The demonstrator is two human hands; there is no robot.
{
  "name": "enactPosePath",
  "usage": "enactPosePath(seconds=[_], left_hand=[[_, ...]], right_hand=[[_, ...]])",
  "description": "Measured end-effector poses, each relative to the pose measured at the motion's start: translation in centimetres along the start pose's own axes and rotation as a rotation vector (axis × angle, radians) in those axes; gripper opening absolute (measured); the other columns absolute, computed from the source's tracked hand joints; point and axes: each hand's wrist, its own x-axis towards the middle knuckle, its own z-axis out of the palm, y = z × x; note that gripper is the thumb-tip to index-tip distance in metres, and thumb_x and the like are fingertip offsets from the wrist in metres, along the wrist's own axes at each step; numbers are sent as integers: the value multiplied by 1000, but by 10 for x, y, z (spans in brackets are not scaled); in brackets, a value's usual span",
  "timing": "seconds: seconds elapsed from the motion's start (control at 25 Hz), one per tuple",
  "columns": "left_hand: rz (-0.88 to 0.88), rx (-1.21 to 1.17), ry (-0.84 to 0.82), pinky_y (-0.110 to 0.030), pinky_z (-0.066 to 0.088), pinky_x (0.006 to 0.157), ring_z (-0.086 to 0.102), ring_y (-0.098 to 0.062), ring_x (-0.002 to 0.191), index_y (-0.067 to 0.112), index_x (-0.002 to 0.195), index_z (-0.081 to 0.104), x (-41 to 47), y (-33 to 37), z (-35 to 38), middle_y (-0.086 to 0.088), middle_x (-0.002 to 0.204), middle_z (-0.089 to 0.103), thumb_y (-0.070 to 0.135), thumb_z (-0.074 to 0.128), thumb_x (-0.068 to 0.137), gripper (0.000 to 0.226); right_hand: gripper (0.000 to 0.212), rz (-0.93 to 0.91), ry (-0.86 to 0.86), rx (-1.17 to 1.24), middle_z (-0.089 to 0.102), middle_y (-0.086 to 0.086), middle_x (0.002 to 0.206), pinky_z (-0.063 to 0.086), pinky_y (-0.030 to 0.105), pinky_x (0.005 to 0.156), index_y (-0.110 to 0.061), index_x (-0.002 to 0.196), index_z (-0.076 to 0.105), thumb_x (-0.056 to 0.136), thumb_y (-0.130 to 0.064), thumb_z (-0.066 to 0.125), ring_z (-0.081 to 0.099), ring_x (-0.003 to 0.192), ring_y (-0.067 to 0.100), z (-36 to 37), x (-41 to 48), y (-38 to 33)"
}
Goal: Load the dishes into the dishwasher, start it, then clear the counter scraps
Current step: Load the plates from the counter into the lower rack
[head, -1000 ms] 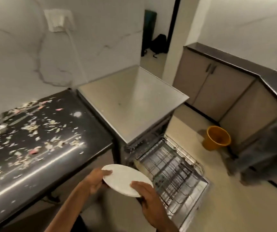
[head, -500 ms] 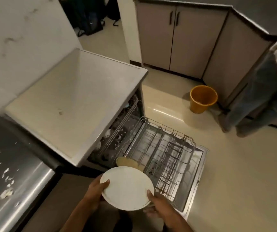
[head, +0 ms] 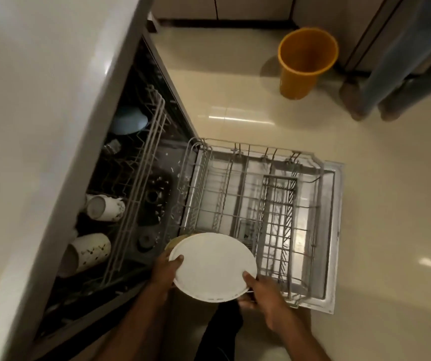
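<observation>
Two hands grip one white plate [head: 213, 267] by opposite rims: left hand [head: 165, 272] curled at its left edge, thumb on top; right hand [head: 264, 293] pinches the lower right edge, thumb on top. Plate sits above the near corner of the pulled-out lower rack [head: 256, 204] of the open dishwasher [head: 53, 126], a yellowish dish [head: 174, 242] just behind it.

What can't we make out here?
Head view:
- Yellowish dish: mostly covered by the white plate.
- Left hand, right hand: fingers beneath the plate hidden by it.
- Mugs in the upper rack: partly under the dishwasher top.
- Bystander's legs: cut off at the top-right corner.
</observation>
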Motion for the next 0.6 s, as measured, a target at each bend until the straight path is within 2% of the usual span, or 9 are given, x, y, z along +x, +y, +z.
enactPosePath(seconds=[0.12,0.24,0.36,0.44,0.52,0.6], left_hand=[[-34,42,1,-50,52,93,61,-42,111,-2,129,59,62,-10,1,-25,123,64,0,61,93,35],[-104,31,8,-37,51,77,62,-32,94,-1,127,60,103,-19,0,-24,120,65,4,60,95,32],[-137,17,14,-33,50,73,61,-28,87,-1,127,60,127,-23,0,-23,119,65,5,58,97,31],[-155,23,8,-31,50,68,61,-27,85,2,126,61,138,-20,1,-21,118,66,10,59,97,30],[-179,14,-5,-31,48,71,60,-27,92,8,125,62,148,-17,2,-17,116,66,13,58,98,28],[-201,-3,-9,-29,46,65,58,-20,86,16,116,63,155,-14,3,-10,108,63,15,56,98,19]], right_hand=[[16,0,-11,-1,67,15,84,55,24,46,-5,101,62,101,-20,56,64,59,19,20,55,-3],[19,18,-24,34,66,14,80,55,23,45,-1,106,60,101,-19,56,65,51,15,38,93,-4],[25,45,-37,40,65,14,78,56,24,44,5,113,58,101,-17,57,66,46,14,52,112,-5],[28,36,-26,24,65,15,77,56,25,44,7,116,57,101,-17,56,66,47,14,56,122,-7],[28,18,-13,-15,65,14,74,57,26,45,6,116,57,103,-18,52,65,49,15,59,130,-13],[27,-14,-14,-74,66,12,72,56,24,45,6,113,59,104,-17,48,61,47,13,61,136,-20]])
